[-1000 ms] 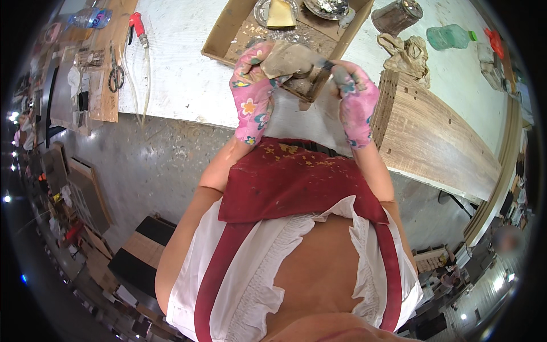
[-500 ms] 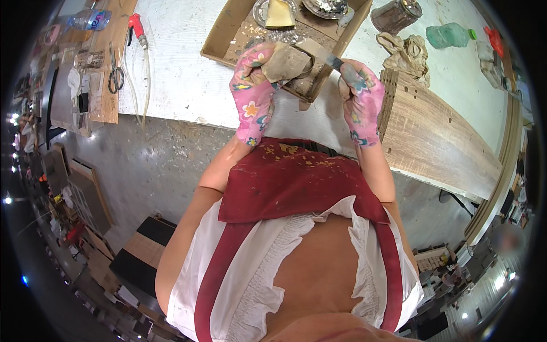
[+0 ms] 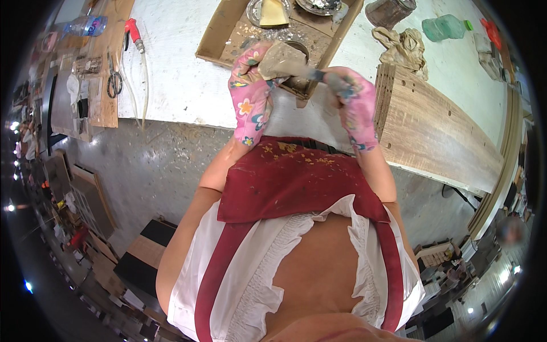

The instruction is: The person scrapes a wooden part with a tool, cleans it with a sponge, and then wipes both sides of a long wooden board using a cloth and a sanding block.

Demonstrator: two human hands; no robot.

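Observation:
Both my hands wear pink flowered gloves above the work table. My left hand (image 3: 249,91) is closed around a flat, pale piece smeared with greyish paste (image 3: 280,59); its exact kind is hard to make out. In my right hand (image 3: 354,105) is a putty knife (image 3: 306,72), its blade pointing left and blurred by motion. The blade overlaps the right edge of the smeared piece; whether it touches is unclear. Beneath them lies a shallow cardboard box (image 3: 219,56), with a round tin (image 3: 296,47) partly hidden behind the piece.
The box holds a metal dish (image 3: 252,12) with a yellowish block (image 3: 274,13), and another dish (image 3: 319,5). To the right are a stained can (image 3: 390,12), rag (image 3: 403,50), green bottle (image 3: 447,28) and wood-grain panel (image 3: 439,128). Left lie a red air gun (image 3: 134,34) and scissors (image 3: 114,82).
My right hand has moved slightly left and the putty knife has come lower, its blade now across the smeared piece's right edge. My left hand keeps hold of the piece.

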